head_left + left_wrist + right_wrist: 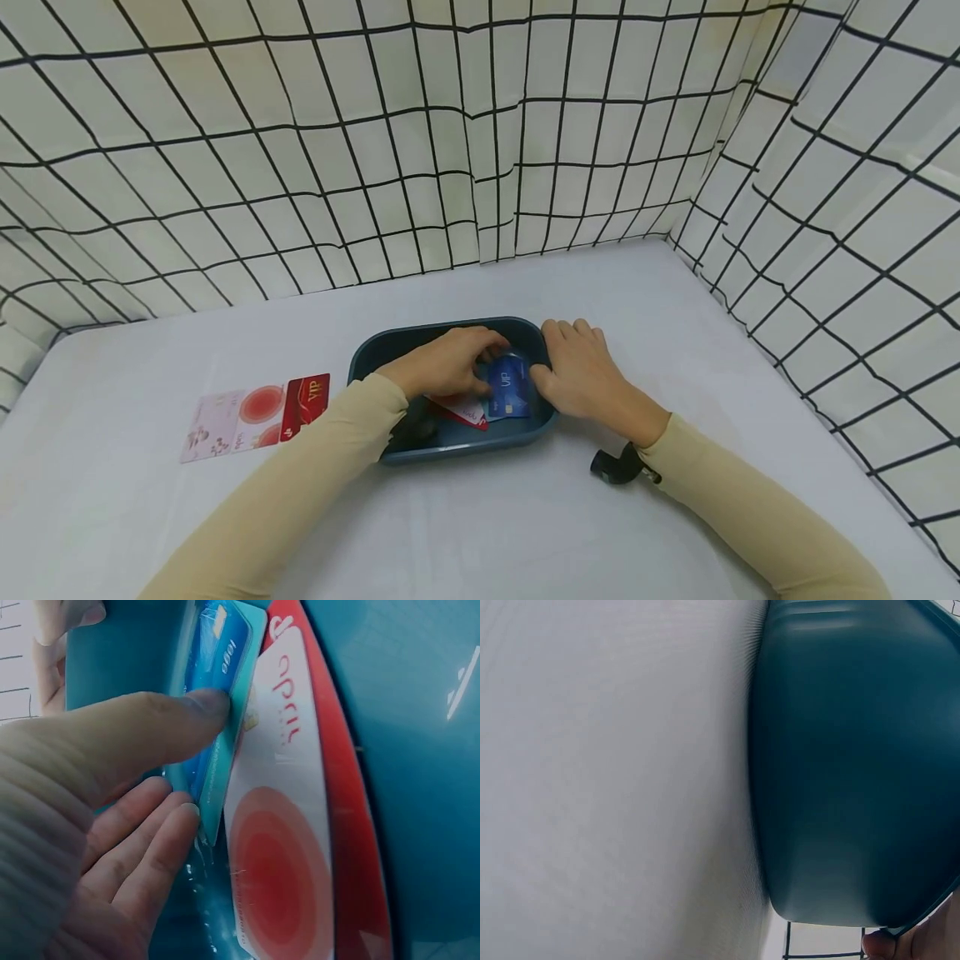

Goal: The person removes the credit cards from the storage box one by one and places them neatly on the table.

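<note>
A dark teal plastic basin [450, 455] stands on the white table with several cards inside. My left hand [442, 364] reaches into it and pinches a blue VIP card [510, 385] between thumb and fingers; the left wrist view shows the thumb flat on the blue card's face. A turquoise card [227, 761] lies against its back. Beside them in the basin lean a white card with a red circle [281, 862] and a red card [354, 862]. My right hand [585, 375] grips the basin's right rim, its fingers over the outside.
Left of the basin, a pink floral card [213, 427], a white card with red circles [258, 408] and a red VIP card [306, 404] lie in a row. A black device [618, 467] sits at the right wrist. Black-gridded white walls [442, 196] border the table.
</note>
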A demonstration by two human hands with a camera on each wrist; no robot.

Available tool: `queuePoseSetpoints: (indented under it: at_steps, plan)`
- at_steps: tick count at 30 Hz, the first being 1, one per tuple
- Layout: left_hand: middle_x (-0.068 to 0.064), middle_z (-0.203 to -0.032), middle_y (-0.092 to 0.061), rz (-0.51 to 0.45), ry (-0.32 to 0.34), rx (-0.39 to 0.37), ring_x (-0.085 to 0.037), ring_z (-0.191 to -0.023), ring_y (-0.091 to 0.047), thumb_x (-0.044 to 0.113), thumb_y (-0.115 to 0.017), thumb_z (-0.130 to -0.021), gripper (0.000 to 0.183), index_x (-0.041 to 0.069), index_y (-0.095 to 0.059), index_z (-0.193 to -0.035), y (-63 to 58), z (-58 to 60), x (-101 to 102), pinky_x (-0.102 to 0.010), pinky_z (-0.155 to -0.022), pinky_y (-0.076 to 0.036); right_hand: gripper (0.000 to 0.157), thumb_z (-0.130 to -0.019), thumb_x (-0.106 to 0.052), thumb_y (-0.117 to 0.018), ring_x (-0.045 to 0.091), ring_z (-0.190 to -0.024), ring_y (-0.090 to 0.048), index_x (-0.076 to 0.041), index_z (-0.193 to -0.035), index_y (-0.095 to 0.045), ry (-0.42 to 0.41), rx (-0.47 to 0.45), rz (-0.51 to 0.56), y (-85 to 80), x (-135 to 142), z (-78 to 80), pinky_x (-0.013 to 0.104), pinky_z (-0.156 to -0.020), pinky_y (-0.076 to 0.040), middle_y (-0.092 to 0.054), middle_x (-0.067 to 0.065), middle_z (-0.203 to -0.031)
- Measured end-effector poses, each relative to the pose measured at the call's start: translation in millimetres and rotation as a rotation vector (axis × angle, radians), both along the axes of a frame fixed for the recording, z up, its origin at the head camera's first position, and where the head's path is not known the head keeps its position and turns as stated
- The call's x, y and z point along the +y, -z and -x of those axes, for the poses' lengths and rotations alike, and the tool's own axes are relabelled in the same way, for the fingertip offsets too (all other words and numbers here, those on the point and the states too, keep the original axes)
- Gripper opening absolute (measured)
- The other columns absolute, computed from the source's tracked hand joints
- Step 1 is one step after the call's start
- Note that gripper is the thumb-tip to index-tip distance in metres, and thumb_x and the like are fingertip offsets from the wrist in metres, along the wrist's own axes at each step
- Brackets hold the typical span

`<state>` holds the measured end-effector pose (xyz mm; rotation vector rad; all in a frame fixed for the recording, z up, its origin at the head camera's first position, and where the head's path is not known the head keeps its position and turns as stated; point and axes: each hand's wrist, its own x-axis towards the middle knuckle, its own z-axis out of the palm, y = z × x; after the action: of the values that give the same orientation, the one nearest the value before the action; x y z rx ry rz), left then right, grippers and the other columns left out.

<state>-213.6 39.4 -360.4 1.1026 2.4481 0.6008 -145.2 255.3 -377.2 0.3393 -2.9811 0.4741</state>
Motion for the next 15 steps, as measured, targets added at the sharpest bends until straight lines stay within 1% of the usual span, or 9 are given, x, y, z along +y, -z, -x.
queuePoseSetpoints:
  at_steps: [4,11,15]
  plan:
    - [-0.011,-0.138,-0.064,-0.005,-0.005,0.008,-0.025,-0.126,-0.063,0.017,-0.083,-0.088,0.065,0.005,-0.054,-0.145,2.6,-0.1,-0.5,-0.040,-0.110,-0.055,0.020,-0.090,-0.028,-0.052,0.027,-0.080,-0.040,-0.010,-0.097,-0.050,0.000,-0.005,0.002,-0.4,0.1,0.6,0.035,-0.072,-0.026,-0.053,0.007,-0.085]
    - [-0.009,-0.141,-0.062,0.011,0.000,0.043,-0.025,-0.128,-0.061,0.026,-0.087,-0.085,0.070,0.007,-0.055,-0.144,6.0,-0.5,-1.2,-0.040,-0.115,-0.051,0.020,-0.091,-0.027,-0.052,0.027,-0.082,-0.041,-0.009,-0.100,-0.052,0.007,-0.015,0.003,0.1,0.2,0.7,0.035,-0.072,-0.027,-0.053,0.007,-0.086]
    - [-0.009,-0.141,-0.064,0.006,0.002,0.035,-0.024,-0.128,-0.062,0.025,-0.087,-0.085,0.070,0.007,-0.055,-0.145,5.3,-1.3,-1.5,-0.040,-0.114,-0.051,0.021,-0.090,-0.027,-0.052,0.027,-0.082,-0.041,-0.009,-0.101,-0.052,0.007,-0.015,0.004,-0.1,0.3,0.3,0.035,-0.072,-0.027,-0.054,0.006,-0.087]
